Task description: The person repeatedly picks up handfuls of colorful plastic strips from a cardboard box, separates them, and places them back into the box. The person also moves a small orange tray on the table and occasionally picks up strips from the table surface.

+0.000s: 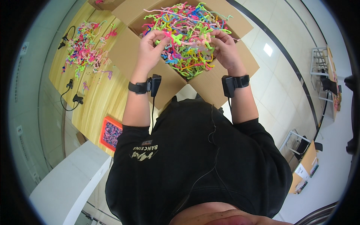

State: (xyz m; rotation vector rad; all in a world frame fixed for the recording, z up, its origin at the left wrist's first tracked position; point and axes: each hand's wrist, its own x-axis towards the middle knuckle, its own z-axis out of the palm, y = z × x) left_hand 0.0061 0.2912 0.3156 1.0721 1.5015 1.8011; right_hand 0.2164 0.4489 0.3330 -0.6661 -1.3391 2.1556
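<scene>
My left hand [153,45] and my right hand [227,48] are raised over an open cardboard box [165,80] heaped with bright, bendy rubbery strands [187,62]. Thumb and fingers of the left hand pinch one end of a pink and lime-green strand toy [176,39]. It seems to reach across to the right hand, whose fingers close on a pale pink part. Against the similar colours behind, its exact outline is hard to make out. Each wrist wears a black strap with a small black device and a cable.
Left of the box, a wooden table [101,93] bears a loose pile of similar strands [84,48]. Black clamps with cables [77,98] lie along its far-left side. An orange-red tray [102,131] of small multicoloured bits sits nearer me. Box flaps spread outward on both sides.
</scene>
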